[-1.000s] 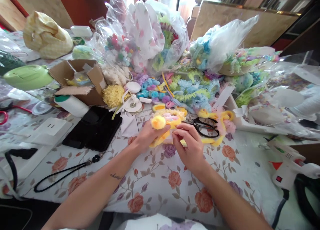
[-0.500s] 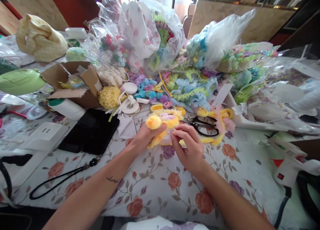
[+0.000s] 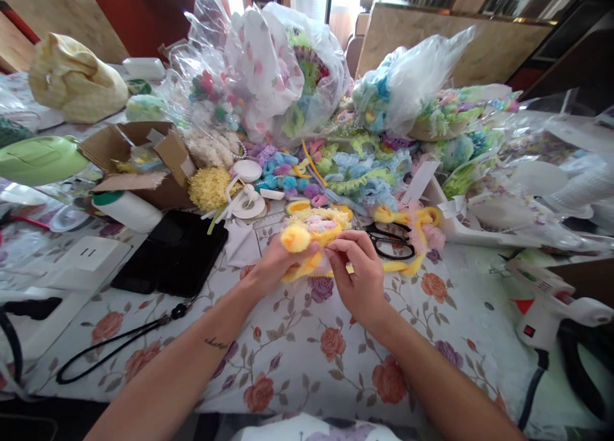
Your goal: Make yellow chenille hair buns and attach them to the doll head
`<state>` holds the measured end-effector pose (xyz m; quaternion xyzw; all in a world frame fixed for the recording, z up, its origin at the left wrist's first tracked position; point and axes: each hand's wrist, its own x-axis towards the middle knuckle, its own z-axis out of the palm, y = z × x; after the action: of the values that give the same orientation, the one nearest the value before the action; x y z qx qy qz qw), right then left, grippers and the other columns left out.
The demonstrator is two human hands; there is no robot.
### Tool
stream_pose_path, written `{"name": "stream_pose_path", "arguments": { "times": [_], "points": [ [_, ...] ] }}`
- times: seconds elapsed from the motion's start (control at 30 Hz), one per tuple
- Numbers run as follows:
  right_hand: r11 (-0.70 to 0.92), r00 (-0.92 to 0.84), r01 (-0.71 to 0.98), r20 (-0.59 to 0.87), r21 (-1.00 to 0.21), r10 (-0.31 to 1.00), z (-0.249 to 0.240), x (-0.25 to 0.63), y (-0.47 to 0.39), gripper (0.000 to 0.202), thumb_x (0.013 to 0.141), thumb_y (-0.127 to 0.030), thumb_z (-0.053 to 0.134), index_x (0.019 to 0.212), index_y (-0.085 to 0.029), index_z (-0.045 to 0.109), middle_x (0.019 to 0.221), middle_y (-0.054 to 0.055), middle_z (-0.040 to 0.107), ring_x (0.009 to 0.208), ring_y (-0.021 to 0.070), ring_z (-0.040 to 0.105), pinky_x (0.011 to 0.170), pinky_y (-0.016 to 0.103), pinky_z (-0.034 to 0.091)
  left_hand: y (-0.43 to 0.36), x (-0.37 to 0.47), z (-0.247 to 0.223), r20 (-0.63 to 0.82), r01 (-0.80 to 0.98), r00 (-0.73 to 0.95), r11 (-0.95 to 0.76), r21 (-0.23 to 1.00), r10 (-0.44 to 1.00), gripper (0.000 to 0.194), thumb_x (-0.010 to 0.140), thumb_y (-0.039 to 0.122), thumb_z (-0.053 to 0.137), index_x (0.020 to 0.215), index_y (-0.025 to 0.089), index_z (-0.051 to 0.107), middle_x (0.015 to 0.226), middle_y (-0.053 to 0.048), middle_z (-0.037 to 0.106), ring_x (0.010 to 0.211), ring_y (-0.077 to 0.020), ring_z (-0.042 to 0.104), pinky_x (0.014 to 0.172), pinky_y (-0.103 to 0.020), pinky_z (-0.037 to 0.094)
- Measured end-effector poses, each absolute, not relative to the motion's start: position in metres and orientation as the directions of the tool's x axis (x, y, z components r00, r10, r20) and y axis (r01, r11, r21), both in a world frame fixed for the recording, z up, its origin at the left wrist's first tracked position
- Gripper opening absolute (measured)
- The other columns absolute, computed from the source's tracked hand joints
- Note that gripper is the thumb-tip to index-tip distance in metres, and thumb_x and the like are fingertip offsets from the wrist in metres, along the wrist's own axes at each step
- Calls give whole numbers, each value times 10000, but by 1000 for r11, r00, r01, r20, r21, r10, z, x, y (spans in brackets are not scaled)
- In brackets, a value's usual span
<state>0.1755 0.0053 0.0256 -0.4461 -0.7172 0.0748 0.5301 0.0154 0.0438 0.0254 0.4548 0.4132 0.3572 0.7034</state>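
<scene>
My left hand (image 3: 275, 263) is closed around a fluffy yellow craft piece (image 3: 320, 224) with a pink and white middle. A round yellow pompom (image 3: 295, 238) stands out on its near left side, above my thumb. My right hand (image 3: 359, 273) is closed in a pinch at the piece's right edge, close to my left thumb; what its fingertips hold is too small to make out. Yellow fuzzy trim (image 3: 411, 266) runs out to the right on the table. Black-handled scissors (image 3: 394, 248) lie just beyond my right hand.
A floral tablecloth (image 3: 288, 345) covers the table. On the left lie a black tablet-like device (image 3: 170, 252) and an open cardboard box (image 3: 144, 153). Colourful trims (image 3: 364, 172) and plastic bags (image 3: 268, 70) are piled behind. A glue gun (image 3: 542, 300) sits at right.
My right hand has moved slightly left and up, closer to my left thumb, its fingers still pinched. My left hand keeps its hold on the yellow piece. The camera view has shifted a little.
</scene>
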Motion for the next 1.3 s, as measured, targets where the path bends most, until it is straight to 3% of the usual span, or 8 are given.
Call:
{"name": "stream_pose_path", "arguments": {
  "times": [0.2,0.33,0.4,0.57,0.83,1.0,1.17,1.3],
  "points": [
    [531,24,486,618,-694,786,23,178,7,94,911,-134,512,868,-203,559,891,57,550,820,157,563,618,260,518,46,13,23,-229,-143,457,326,935,859,325,618,332,826,870,164,706,869,-52,701,803,-182,641,683,-246,512],
    [487,137,311,545,-816,827,35,186,6,95,924,-184,519,838,-197,559,941,55,576,741,133,598,559,247,526,49,13,16,-218,-234,450,351,907,866,437,626,268,823,1037,197,694,937,-49,702,833,-180,646,718,-249,515],
    [470,221,251,523,-846,823,45,197,4,87,924,-205,535,843,-195,565,967,52,604,659,111,606,529,245,526,51,12,13,-224,-246,460,366,898,859,426,651,293,805,1054,210,694,897,-48,702,801,-181,652,687,-249,514],
    [375,359,232,438,-897,824,60,237,4,102,894,-287,609,868,-193,579,855,46,685,659,137,653,535,239,536,55,6,12,-244,-271,399,368,889,884,234,668,351,771,832,194,712,659,-35,647,657,-178,628,534,-237,470],
    [6,43,161,13,-987,999,30,259,11,275,848,-441,632,807,-183,548,695,23,661,572,123,577,504,234,494,55,-2,25,-222,-325,373,351,878,901,276,587,248,827,826,185,704,698,2,651,620,-116,584,533,-196,441],
    [-10,-68,336,-35,-942,997,18,250,25,298,896,-471,509,812,-185,511,665,18,634,543,115,520,489,229,435,53,1,30,-178,-342,373,313,886,911,427,556,214,846,963,228,717,848,-10,718,812,-159,654,655,-210,492],
    [24,-21,521,15,-853,1000,7,243,48,245,883,-420,453,786,-199,489,593,1,588,469,127,460,445,245,364,53,1,32,-214,-322,328,322,890,920,329,547,222,851,845,193,716,719,-6,694,709,-156,630,620,-226,486],
    [101,-13,680,125,-727,992,0,230,59,163,864,-332,462,782,-202,519,634,21,599,546,167,507,519,267,339,56,-1,30,-244,-339,346,363,868,906,262,561,201,842,784,184,705,651,10,664,658,-137,616,609,-219,480]
  ]
}}
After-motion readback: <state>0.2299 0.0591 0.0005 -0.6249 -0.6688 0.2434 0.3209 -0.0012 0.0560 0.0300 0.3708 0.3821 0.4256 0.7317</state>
